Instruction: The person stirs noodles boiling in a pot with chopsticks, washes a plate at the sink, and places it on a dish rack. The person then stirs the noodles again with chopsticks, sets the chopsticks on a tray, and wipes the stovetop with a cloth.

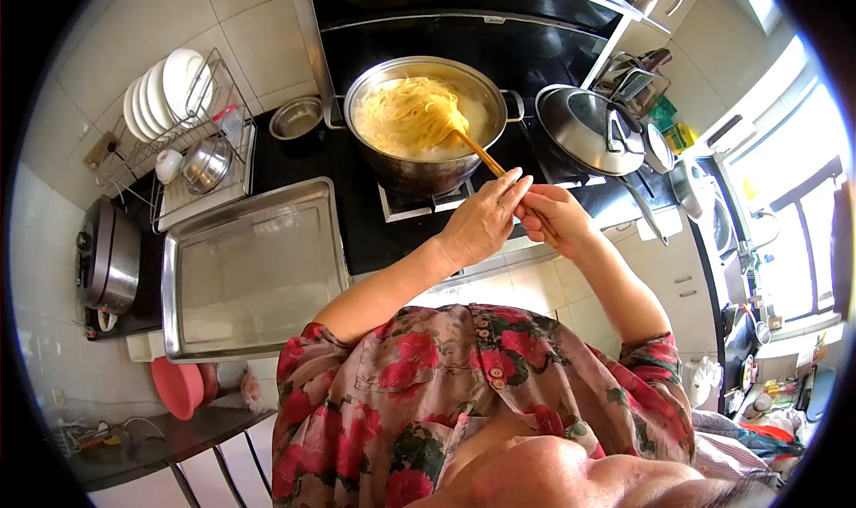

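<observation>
Long wooden chopsticks [484,158] slant down into a big steel pot [419,171] on the stove. Yellow noodles [415,111] are bunched around their tips, above pale, cloudy liquid. My left hand [481,221] is closed on the chopsticks partway up, its back toward me. Close beside it, my right hand [555,216] grips their upper end, with fingers curled around. The two hands nearly touch at the fingertips. Where the sticks pass behind my left fingers, they are partly hidden.
Left of the pot sit a small steel bowl [296,118] and a large metal tray [254,276]. A dish rack [201,151] holds white plates. At right, a lidded wok [588,129] stands on the other burner, its handle [644,209] jutting toward me. A rice cooker [111,254] is far left.
</observation>
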The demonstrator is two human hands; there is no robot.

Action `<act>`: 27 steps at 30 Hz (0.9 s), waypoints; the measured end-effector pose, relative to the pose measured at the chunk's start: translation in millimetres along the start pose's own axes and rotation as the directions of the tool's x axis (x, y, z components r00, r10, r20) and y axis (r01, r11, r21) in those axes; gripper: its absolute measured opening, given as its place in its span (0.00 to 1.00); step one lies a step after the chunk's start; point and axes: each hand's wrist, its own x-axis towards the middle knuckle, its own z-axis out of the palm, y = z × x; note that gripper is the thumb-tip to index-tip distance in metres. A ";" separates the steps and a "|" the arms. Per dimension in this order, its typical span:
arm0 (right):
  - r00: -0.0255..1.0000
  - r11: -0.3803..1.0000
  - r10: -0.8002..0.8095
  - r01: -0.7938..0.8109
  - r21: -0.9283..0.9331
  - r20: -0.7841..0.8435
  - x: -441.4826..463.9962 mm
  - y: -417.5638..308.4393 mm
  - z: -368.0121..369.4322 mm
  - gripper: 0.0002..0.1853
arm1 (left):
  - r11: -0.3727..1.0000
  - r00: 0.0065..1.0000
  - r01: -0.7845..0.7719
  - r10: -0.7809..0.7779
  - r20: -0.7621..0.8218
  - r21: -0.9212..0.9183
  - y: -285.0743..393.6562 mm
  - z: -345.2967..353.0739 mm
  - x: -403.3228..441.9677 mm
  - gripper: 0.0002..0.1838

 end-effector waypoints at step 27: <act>0.762 0.524 -0.609 0.594 -0.610 0.219 -2.1 -145.7 17.6 0.12 | 0.752 0.890 0.380 -0.455 -0.007 -0.538 -9.6 -73.0 -36.5 0.25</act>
